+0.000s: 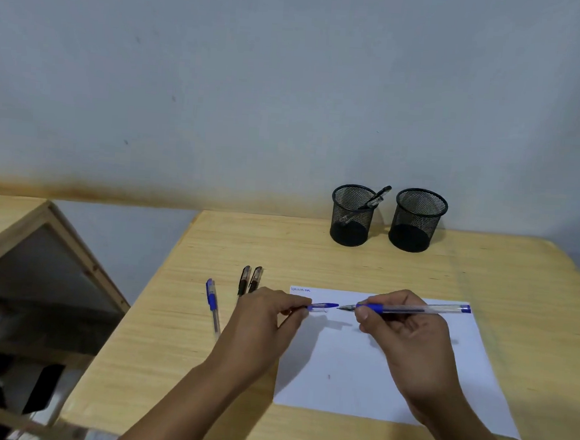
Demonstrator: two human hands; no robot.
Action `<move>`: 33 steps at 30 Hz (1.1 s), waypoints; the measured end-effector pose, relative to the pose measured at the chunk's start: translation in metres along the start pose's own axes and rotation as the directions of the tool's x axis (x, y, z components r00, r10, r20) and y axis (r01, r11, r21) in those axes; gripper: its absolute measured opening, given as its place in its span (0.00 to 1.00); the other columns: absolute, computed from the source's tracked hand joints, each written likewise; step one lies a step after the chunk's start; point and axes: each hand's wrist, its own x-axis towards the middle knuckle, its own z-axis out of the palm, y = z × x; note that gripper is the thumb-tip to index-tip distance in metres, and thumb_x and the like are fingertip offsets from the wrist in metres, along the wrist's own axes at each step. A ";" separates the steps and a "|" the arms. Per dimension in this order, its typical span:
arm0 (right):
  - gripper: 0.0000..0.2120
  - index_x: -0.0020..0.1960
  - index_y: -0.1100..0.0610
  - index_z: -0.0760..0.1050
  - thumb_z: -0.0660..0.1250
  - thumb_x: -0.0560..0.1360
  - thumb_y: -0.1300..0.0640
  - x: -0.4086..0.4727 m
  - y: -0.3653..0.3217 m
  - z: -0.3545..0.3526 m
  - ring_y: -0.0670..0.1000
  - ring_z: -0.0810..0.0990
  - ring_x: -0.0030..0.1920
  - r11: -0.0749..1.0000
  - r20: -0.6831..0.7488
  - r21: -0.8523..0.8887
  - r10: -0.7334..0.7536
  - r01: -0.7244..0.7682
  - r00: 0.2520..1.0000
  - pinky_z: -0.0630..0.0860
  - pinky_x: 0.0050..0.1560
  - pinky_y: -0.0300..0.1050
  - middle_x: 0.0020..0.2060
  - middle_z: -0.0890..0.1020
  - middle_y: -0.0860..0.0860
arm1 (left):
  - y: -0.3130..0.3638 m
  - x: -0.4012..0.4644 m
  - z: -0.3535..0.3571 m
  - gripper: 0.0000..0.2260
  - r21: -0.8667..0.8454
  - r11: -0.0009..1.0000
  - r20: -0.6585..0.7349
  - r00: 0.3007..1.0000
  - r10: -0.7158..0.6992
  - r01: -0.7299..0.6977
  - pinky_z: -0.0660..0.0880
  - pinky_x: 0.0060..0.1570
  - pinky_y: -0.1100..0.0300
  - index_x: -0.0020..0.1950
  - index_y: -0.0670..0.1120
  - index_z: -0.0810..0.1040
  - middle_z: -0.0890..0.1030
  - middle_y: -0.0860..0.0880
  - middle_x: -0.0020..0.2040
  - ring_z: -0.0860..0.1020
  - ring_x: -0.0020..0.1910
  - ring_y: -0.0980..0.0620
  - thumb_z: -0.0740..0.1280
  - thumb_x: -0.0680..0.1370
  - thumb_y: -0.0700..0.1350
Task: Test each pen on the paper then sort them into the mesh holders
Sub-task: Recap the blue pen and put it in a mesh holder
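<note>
My right hand (407,334) grips an uncapped blue pen (419,310) held level above the white paper (442,378), its tip pointing left. My left hand (268,318) pinches the pen's blue cap (323,306), which sits a short gap from the tip. A small blue scribble (300,290) marks the paper's top left corner. Left of my hands, a capped blue pen (212,303) and two black pens (250,279) lie on the wooden table (202,368). Two black mesh holders stand at the back: the left holder (352,215) has one black pen in it, the right holder (417,220) looks empty.
The table's left edge runs diagonally past the blue pen. Beyond it stands a wooden frame (70,245) with dark objects beneath. A pale wall rises directly behind the holders.
</note>
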 end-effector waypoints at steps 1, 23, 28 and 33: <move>0.04 0.44 0.62 0.81 0.74 0.71 0.68 -0.001 0.000 0.000 0.47 0.84 0.37 1.000 0.002 -0.001 0.001 -0.001 1.000 0.79 0.40 0.35 0.38 0.86 0.52 | 0.001 -0.001 0.001 0.08 -0.012 1.000 0.001 1.000 -0.003 0.003 0.71 0.51 0.69 0.54 0.53 0.85 0.82 0.63 0.42 0.77 0.49 0.61 0.71 0.77 0.44; 0.05 0.42 0.60 0.82 0.76 0.69 0.67 -0.018 0.014 0.001 0.45 0.81 0.32 0.998 0.005 0.026 0.063 -0.063 0.998 0.76 0.35 0.33 0.31 0.85 0.52 | 0.010 -0.011 0.019 0.06 -0.022 0.991 -0.069 0.989 0.134 -0.136 0.71 0.46 0.69 0.49 0.53 0.86 0.84 0.59 0.42 0.77 0.45 0.59 0.72 0.73 0.49; 0.04 0.40 0.59 0.83 0.75 0.70 0.66 -0.018 0.017 0.003 0.47 0.81 0.32 0.999 0.018 0.018 0.032 -0.032 0.999 0.76 0.35 0.34 0.30 0.83 0.56 | 0.007 -0.011 0.025 0.05 0.009 0.982 -0.109 0.976 0.186 -0.186 0.71 0.44 0.64 0.47 0.51 0.86 0.84 0.56 0.39 0.77 0.42 0.56 0.72 0.73 0.48; 0.03 0.41 0.61 0.82 0.75 0.71 0.67 -0.015 0.021 0.004 0.47 0.80 0.32 1.000 0.025 0.008 0.019 -0.019 1.000 0.76 0.35 0.34 0.30 0.83 0.53 | 0.007 -0.012 0.031 0.04 0.017 0.981 -0.146 0.970 0.192 -0.192 0.71 0.43 0.64 0.46 0.50 0.86 0.83 0.56 0.37 0.77 0.40 0.55 0.72 0.73 0.47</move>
